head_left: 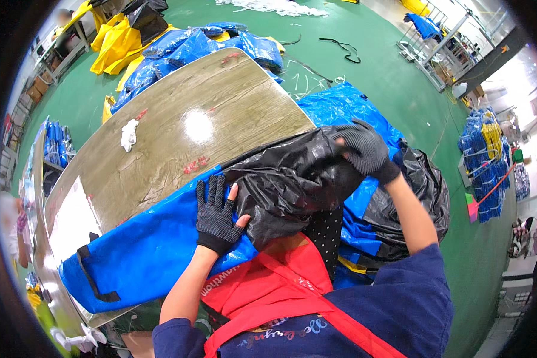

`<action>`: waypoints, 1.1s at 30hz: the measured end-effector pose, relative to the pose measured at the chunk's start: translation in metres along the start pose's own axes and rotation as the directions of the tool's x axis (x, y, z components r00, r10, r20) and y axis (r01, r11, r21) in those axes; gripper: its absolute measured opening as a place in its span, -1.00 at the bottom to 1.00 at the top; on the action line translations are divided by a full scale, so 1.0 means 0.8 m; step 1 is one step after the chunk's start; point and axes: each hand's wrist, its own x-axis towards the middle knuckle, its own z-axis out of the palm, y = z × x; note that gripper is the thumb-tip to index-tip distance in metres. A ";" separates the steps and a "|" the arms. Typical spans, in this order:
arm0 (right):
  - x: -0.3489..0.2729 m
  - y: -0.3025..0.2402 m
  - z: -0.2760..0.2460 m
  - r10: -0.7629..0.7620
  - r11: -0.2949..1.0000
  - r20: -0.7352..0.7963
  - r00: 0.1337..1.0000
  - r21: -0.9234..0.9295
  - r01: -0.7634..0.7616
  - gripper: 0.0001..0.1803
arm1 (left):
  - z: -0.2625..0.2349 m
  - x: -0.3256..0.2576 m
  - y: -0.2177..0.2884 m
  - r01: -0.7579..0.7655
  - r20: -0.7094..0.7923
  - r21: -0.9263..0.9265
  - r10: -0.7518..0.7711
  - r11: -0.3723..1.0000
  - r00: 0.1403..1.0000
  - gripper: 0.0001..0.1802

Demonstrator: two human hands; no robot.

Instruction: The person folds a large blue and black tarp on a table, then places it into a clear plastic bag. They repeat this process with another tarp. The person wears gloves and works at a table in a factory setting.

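A long blue-and-black bag of coated fabric (161, 247) lies along the table's near edge, with a black strap handle (83, 271) at its left end. My left hand (218, 218), in a black dotted glove with bare fingertips, presses flat on the seam where blue meets black, its fingers apart. On the right, my right hand (367, 149), in a similar dark glove and slightly blurred, is closed on the crumpled black part (292, 179). Some of its fingers are hidden.
The wood-patterned table (238, 101) carries a small white scrap (129, 135). Wrapped blue packs (185, 51) and yellow material (116, 45) are heaped beyond it. More blue and black fabric (406, 191) lies piled at my right. A metal rack (441, 48) stands far right.
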 end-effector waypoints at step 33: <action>0.030 -0.008 0.054 0.344 0.933 -0.150 0.927 -0.059 -0.356 -0.67 | 0.017 0.064 0.032 0.028 -0.024 0.035 -0.028 0.999 0.999 -0.15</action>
